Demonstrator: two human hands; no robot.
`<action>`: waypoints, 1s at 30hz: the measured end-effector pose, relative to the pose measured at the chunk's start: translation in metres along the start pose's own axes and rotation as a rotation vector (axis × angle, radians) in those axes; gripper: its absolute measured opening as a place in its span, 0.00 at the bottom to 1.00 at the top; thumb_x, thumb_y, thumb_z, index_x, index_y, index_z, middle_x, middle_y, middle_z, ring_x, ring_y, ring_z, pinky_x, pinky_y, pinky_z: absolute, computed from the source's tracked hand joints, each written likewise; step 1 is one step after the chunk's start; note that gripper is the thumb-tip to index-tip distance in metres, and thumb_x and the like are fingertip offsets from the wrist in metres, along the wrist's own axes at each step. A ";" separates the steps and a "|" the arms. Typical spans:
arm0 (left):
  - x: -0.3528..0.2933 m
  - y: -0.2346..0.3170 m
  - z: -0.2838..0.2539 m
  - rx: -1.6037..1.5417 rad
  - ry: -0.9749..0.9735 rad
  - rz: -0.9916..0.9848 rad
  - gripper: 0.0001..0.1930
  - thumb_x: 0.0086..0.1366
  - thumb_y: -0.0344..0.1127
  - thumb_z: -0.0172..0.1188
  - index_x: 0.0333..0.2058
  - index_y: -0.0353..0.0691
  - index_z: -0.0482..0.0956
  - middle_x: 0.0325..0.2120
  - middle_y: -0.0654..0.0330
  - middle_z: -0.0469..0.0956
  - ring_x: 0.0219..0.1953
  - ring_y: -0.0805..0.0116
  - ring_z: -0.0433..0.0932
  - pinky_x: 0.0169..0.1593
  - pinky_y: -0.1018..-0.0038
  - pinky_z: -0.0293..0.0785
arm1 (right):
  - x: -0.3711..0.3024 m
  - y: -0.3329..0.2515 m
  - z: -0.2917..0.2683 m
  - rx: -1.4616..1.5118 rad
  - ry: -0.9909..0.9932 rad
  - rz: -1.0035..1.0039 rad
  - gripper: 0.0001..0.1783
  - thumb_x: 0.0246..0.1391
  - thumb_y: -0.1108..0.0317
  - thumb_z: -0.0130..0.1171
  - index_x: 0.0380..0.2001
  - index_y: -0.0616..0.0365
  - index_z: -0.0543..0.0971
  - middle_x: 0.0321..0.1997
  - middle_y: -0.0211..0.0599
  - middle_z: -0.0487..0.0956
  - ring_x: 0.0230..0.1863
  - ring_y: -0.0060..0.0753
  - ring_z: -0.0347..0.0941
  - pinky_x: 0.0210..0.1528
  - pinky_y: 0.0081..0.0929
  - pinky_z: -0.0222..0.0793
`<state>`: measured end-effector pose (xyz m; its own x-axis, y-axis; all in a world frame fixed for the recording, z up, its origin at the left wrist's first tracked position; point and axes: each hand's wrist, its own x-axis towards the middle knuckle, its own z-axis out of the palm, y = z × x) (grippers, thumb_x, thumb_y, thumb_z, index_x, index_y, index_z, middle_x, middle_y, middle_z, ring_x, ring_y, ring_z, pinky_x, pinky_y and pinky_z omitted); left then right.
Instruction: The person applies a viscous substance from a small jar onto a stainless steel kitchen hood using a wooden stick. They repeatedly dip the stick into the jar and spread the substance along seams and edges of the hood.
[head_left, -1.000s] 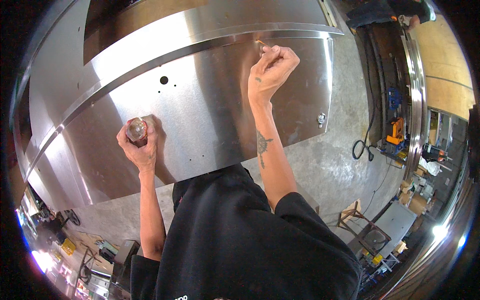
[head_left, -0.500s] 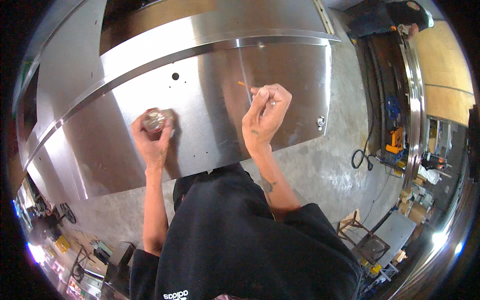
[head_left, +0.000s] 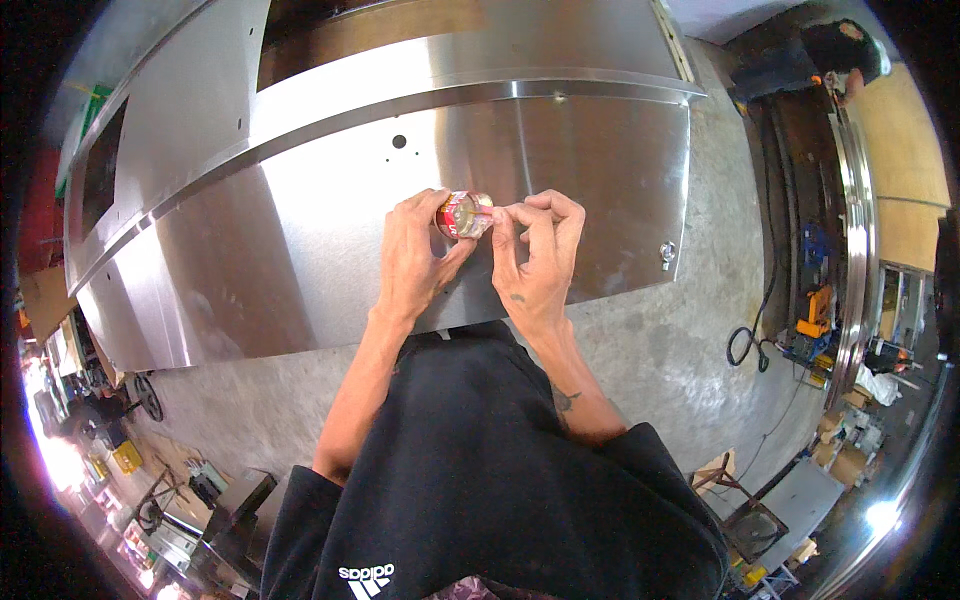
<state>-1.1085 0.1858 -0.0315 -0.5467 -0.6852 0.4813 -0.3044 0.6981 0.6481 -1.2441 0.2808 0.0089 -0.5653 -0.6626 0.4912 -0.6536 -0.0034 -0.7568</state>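
Note:
My left hand (head_left: 412, 245) is wrapped round a small red can (head_left: 451, 217), its round top tilted to the right over the steel panel (head_left: 340, 270). Fingers pinched, my right hand (head_left: 537, 245) holds a thin orange-red stick (head_left: 486, 210). The stick's tip reaches over the can's mouth; I cannot tell how deep it goes. Both hands are close together above the middle of the panel. Beyond them the panel has a round dark hole (head_left: 399, 142) with small holes around it.
A raised steel ledge (head_left: 480, 91) runs along the panel's far side. A small metal fitting (head_left: 668, 252) sits near the right end. On the grey floor (head_left: 640, 340) lies a dark cable (head_left: 745, 347). At the far right another person (head_left: 840, 55) is beside a long workbench.
My left hand has moved right with the can and tilted it toward my right hand. The stick now points left into or over the can's mouth. The view has shifted slightly.

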 end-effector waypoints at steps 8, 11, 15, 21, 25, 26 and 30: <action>0.006 0.011 0.010 -0.001 -0.042 0.035 0.40 0.52 0.27 0.82 0.62 0.36 0.72 0.54 0.46 0.78 0.53 0.50 0.80 0.55 0.62 0.80 | 0.000 0.006 -0.018 -0.073 0.043 -0.031 0.08 0.66 0.74 0.68 0.44 0.64 0.80 0.51 0.45 0.70 0.44 0.34 0.71 0.40 0.31 0.73; -0.002 0.001 0.017 -0.004 -0.011 -0.046 0.38 0.54 0.28 0.82 0.62 0.35 0.73 0.54 0.47 0.78 0.53 0.53 0.80 0.56 0.62 0.78 | 0.006 0.013 -0.033 -0.032 0.141 0.027 0.07 0.68 0.74 0.65 0.43 0.64 0.78 0.50 0.45 0.70 0.44 0.33 0.70 0.39 0.29 0.72; -0.005 -0.007 0.022 -0.042 -0.070 -0.298 0.36 0.55 0.27 0.81 0.61 0.34 0.72 0.52 0.48 0.79 0.54 0.54 0.81 0.58 0.62 0.80 | 0.035 0.078 -0.042 -0.004 0.404 0.036 0.05 0.73 0.75 0.58 0.44 0.63 0.71 0.49 0.45 0.70 0.41 0.30 0.73 0.40 0.27 0.75; -0.016 -0.042 0.028 0.042 0.066 -0.207 0.35 0.60 0.32 0.81 0.61 0.36 0.71 0.52 0.53 0.78 0.53 0.61 0.81 0.55 0.64 0.83 | 0.111 0.179 -0.065 -0.093 0.667 0.104 0.07 0.77 0.71 0.50 0.47 0.65 0.66 0.48 0.50 0.73 0.41 0.34 0.83 0.44 0.30 0.84; -0.023 -0.053 0.033 -0.014 0.098 -0.236 0.35 0.61 0.38 0.81 0.62 0.37 0.71 0.54 0.52 0.78 0.54 0.57 0.79 0.59 0.62 0.78 | 0.151 0.214 -0.072 -0.084 0.760 0.083 0.07 0.77 0.73 0.49 0.46 0.66 0.65 0.48 0.48 0.69 0.42 0.37 0.83 0.44 0.30 0.88; -0.022 -0.053 0.034 -0.005 0.102 -0.216 0.36 0.61 0.37 0.81 0.62 0.37 0.70 0.53 0.52 0.78 0.53 0.58 0.80 0.57 0.63 0.79 | 0.156 0.218 -0.072 -0.085 0.764 0.095 0.07 0.77 0.73 0.48 0.46 0.66 0.65 0.48 0.48 0.69 0.42 0.38 0.83 0.44 0.30 0.89; -0.022 -0.056 0.034 0.038 0.103 -0.154 0.38 0.60 0.35 0.82 0.63 0.38 0.68 0.50 0.51 0.77 0.50 0.59 0.81 0.52 0.64 0.81 | 0.164 0.227 -0.065 -0.081 0.789 0.148 0.10 0.78 0.69 0.47 0.45 0.68 0.63 0.46 0.56 0.76 0.42 0.41 0.86 0.45 0.32 0.90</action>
<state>-1.1057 0.1690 -0.0984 -0.4090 -0.8011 0.4370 -0.4089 0.5890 0.6971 -1.5184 0.2199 -0.0544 -0.8177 0.0719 0.5712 -0.5617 0.1174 -0.8190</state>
